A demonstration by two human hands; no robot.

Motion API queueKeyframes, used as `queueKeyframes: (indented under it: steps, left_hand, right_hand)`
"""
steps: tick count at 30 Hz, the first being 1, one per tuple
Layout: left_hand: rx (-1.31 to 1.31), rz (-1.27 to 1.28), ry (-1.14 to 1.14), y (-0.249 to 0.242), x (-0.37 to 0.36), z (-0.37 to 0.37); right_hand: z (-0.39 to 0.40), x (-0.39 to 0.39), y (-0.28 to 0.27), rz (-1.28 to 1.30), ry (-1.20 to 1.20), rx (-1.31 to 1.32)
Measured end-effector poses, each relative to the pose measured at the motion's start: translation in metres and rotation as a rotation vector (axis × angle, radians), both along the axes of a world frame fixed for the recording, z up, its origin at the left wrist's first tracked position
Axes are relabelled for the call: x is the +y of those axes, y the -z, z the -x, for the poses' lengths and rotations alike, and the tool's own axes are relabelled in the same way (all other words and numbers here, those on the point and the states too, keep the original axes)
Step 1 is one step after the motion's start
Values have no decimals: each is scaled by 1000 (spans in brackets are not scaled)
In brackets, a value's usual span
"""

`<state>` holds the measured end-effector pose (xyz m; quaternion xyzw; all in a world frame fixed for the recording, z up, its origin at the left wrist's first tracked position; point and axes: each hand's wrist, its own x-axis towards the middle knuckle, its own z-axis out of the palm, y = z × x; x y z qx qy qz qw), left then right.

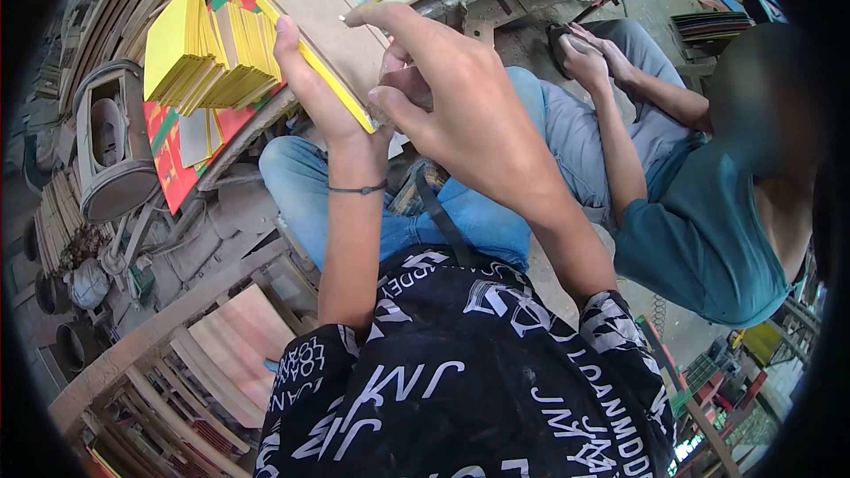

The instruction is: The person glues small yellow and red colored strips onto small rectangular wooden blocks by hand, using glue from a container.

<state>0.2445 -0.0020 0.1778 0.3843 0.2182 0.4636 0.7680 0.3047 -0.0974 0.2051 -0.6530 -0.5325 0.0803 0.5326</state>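
Yellow-edged board (323, 35): where is it from your hands?

Ahead of me and a little to my left. It is in my left hand (332, 106), which is clamped on it, thumb against the long yellow edge, palm by the near end.

And its long axis?

Slanted. The far end points away and leftward, just beside the stack of yellow-edged pieces (190, 53); the near end lies to the right of that, by the base of my left palm. The brown face is turned up to me.

Which hand is nearer?

My left, since it bears the board. My right hand (469, 97) is on the right side, forefinger stretched out over the face.

Is the right one holding anything?

Thumb and forefinger stand apart. The other fingers are partly hidden, and I cannot tell whether they close on something.

What counts most, then?

The angle, I'd judge: my right forefinger crosses the long axis from the right, with the yellow edge on the opposite side
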Motion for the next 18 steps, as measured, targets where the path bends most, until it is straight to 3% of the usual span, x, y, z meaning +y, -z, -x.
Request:
queueKeyframes:
  steps: [9,12,15,18]
  left_hand:
    - [-21,85,67,18,-6,-5]
    - [10,153,50,20,-15,-9]
    - [-79,291,178,44,-21,-18]
    - [-61,370,207,50,-31,-26]
  right_hand:
    - [-10,-4,3,139,-32,-91]
    - [-16,-8,5,210,-67,-67]
    - [-26,-17,11,292,-72,-49]
    - [-35,-26,14,375,-100,95]
